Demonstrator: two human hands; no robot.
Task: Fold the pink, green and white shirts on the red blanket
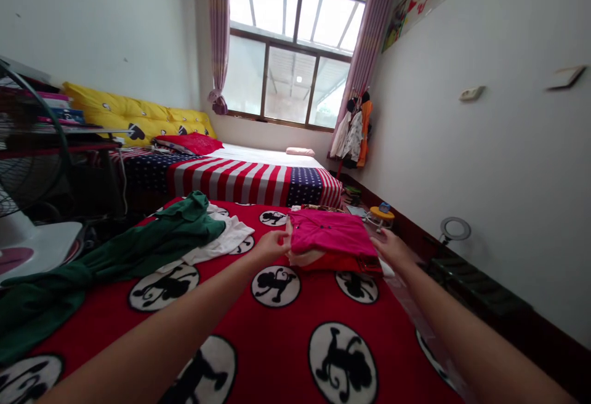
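A bright pink folded shirt (330, 231) with small dark buttons lies on top of a stack of folded clothes (309, 260) in peach, orange and dark patterned cloth. My left hand (273, 244) pinches the shirt at its left edge. At the opposite edge, my right hand (390, 246) has its fingers closed on the shirt's right side. Both arms reach forward over a red blanket (286, 342) printed with black monkey figures in white circles. Left of the stack, a long green garment (152, 241) is spread loosely, partly over a white garment (231, 236).
Behind the blanket stands a bed with a stars-and-stripes cover (235, 179). At left are a fan (32, 145) and a white plastic seat (50, 241). A ring light (455, 230) and a yellow-topped stool (381, 213) stand by the right wall. Clothes (354, 136) hang near the window.
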